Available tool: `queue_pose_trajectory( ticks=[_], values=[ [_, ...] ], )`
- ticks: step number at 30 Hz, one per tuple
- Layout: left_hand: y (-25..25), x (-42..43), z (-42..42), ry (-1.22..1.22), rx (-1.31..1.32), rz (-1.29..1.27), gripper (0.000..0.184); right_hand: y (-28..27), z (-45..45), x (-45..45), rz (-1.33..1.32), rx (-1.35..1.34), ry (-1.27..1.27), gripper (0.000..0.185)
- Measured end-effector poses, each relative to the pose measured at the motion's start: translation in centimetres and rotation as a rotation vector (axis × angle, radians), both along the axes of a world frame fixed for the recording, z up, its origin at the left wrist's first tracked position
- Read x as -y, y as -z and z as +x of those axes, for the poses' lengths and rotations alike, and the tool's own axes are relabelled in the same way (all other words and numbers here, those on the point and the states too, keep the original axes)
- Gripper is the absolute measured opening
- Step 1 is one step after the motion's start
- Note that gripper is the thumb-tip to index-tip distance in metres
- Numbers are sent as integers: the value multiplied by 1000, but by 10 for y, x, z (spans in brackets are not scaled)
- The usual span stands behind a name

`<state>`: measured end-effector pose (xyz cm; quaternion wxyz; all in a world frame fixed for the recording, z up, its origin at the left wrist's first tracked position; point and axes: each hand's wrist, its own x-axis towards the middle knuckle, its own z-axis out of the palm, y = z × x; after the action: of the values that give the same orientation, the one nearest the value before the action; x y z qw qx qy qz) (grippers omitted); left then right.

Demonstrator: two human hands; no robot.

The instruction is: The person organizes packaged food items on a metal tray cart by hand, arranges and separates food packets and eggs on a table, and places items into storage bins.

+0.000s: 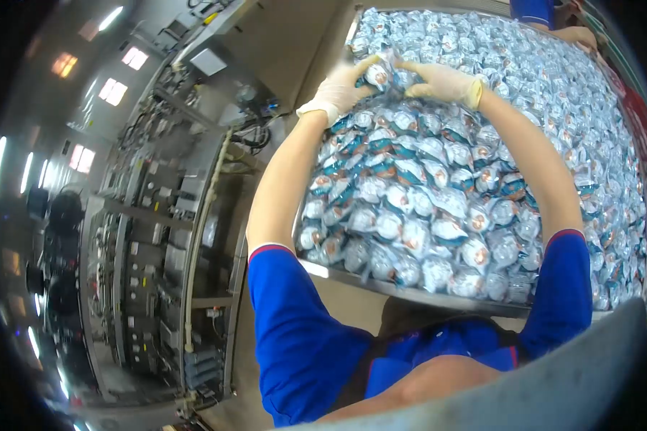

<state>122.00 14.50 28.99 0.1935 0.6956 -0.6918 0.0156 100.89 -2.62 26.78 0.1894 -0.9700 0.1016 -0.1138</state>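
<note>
Both my hands wear whitish gloves and reach to the far left part of a big tray (323,271) filled with clear-wrapped packets (417,233). My left hand (343,87) curls its fingers and thumb around a shiny wrapped packet (377,76). Facing it from the right, my right hand (442,82) has fingers and thumb closed on the other side of the same small clump of packets. The packets look white, with teal and orange print. Glare and the wrapping hide what exactly lies between the fingertips.
Another person's arm (571,36) rests at the tray's far right corner. Metal racks with equipment (147,266) stand to the left, beyond a strip of floor. A grey metal cabinet (273,50) is at the far left of the tray. Something red (636,122) lies along the right edge.
</note>
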Motion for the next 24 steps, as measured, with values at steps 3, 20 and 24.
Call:
queue_pose_trajectory(
  ticks=[3,20,24],
  values=[
    [5,18,3,71,329,198,70,18,2,3,-118,-185,-5,78],
    [21,23,17,267,-62,392,72,15,-5,-33,-96,-346,240,78],
    [12,15,19,246,-200,460,77,20,-16,-46,-177,-289,251,82]
  ],
)
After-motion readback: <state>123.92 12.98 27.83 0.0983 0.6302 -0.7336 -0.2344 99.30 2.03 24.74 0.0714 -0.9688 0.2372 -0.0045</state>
